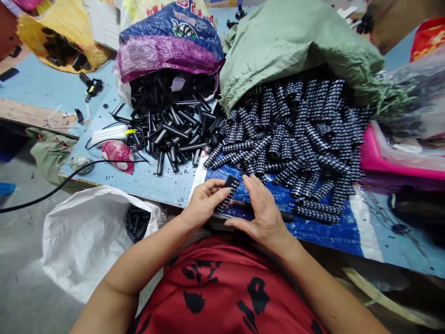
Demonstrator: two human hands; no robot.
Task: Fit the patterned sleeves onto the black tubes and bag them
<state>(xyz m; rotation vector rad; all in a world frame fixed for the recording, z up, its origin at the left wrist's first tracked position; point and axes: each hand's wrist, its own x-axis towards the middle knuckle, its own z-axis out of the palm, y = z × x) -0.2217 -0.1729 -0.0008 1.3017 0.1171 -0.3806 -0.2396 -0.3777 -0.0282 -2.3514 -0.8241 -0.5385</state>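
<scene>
My left hand point(206, 199) is closed on a black sleeve with rows of pale dots point(232, 185), held tilted over the table's front edge. Facing it, my right hand point(263, 213) is open, thumb and fingers apart, with nothing visible between them. A dark rod-like piece point(246, 211) lies behind the right hand and is partly hidden by it. Just beyond both hands spreads a heap of black-and-white patterned tubes point(278, 139), spilling from a green woven sack point(299, 41). Plain glossy black tubes point(177, 125) lie in a second heap to the left.
A white sack point(76, 241) with patterned pieces inside stands open at lower left. A black cable point(69, 178) crosses above it. On the table are a white device point(109, 133) and a red-and-white packet point(118, 156). A pink bin point(399, 157) stands right.
</scene>
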